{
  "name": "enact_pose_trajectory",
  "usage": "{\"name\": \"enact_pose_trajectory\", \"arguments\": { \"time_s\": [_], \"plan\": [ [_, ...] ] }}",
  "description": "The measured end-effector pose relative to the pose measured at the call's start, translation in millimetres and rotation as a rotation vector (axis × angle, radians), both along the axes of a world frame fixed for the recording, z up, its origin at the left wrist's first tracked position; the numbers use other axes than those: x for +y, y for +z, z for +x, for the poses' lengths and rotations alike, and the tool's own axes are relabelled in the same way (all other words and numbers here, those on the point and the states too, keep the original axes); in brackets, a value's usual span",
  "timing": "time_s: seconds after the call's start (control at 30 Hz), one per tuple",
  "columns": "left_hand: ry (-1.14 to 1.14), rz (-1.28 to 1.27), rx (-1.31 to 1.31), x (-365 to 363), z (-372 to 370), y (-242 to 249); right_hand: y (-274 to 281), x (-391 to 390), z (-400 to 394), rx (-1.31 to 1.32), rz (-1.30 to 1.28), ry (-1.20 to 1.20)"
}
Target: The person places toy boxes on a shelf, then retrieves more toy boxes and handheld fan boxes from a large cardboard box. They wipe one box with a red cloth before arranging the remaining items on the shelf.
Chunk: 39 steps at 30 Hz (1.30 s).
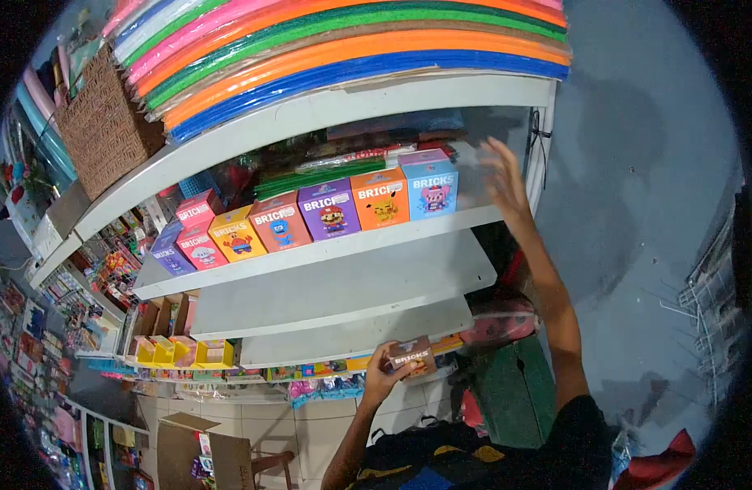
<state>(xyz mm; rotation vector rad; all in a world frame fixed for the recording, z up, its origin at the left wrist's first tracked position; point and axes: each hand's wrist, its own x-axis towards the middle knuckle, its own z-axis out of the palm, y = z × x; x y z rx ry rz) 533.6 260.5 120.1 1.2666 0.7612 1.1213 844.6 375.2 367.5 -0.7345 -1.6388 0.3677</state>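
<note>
My left hand grips a small brown box lettered "BRICKS", held low in front of the lower shelves. Raised to the right end of the upper shelf, my right hand is open, fingers apart and slightly blurred, with nothing in it. Nearest to it stands a light blue brick toy box with a pink figure. Leftward along the same shelf follow an orange box, a purple box, a salmon box and a yellow box. Pink and violet boxes end the row.
Colourful sheets in plastic lie stacked on the top shelf, beside a woven basket. Two grey shelf boards sit below the row. A cardboard box and a stool are on the floor. A grey wall bounds the right.
</note>
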Motion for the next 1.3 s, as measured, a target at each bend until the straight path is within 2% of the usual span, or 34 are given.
{"name": "enact_pose_trajectory", "arguments": {
  "time_s": [0.03, 0.1, 0.17, 0.27, 0.3, 0.37, 0.43, 0.57, 0.63, 0.7, 0.77, 0.83, 0.9, 1.07, 1.13, 1.3],
  "plan": [
    [-0.002, 0.06, -0.029, 5, 5, 17, -12, -18, -4, 0.086, 0.028, -0.034],
    [0.006, 0.133, -0.037, 15, 14, 57, -35, -46, 5, -0.421, 0.157, -0.022],
    [0.008, 0.198, -0.028, 31, 24, 77, -34, -99, -33, -0.483, -0.099, 0.054],
    [-0.069, 0.363, 0.026, 39, 40, 116, -48, -124, -52, -0.453, -0.491, 0.23],
    [-0.124, 0.369, 0.116, 45, 43, 114, -49, -125, -49, -0.449, -0.526, 0.205],
    [-0.064, 0.399, 0.077, 42, 58, 118, -55, -125, -41, -0.439, -0.598, 0.159],
    [-0.011, 0.483, 0.026, 35, 64, 123, -56, -120, -24, -0.191, -0.59, 0.112],
    [-0.048, 0.377, 0.11, 33, 40, 48, -22, -103, 13, 0.129, -0.441, -0.032],
    [-0.085, 0.233, 0.232, 24, 15, -10, -1, -87, 29, 0.173, -0.385, 0.0],
    [-0.08, 0.195, 0.33, 2, -11, -37, 12, -67, 39, 0.177, -0.31, 0.014],
    [-0.105, 0.025, 0.498, -18, -43, -81, 11, -40, 48, 0.137, -0.207, 0.008],
    [-0.082, -0.03, 0.619, -38, -73, -132, 13, -27, 49, 0.088, -0.319, 0.005],
    [-0.034, 0.05, 0.721, -67, -101, -141, 4, -11, 54, 0.058, -0.347, 0.005],
    [-0.074, -0.301, 0.894, -102, -150, -183, 9, -6, 48, -0.088, -0.365, -0.035],
    [-0.043, -0.297, 0.866, -107, -159, -205, 9, -8, 46, -0.119, -0.383, -0.022],
    [-0.02, -0.262, 0.898, -106, -152, -204, 5, -5, 44, -0.183, -0.333, -0.062]
  ]
}}
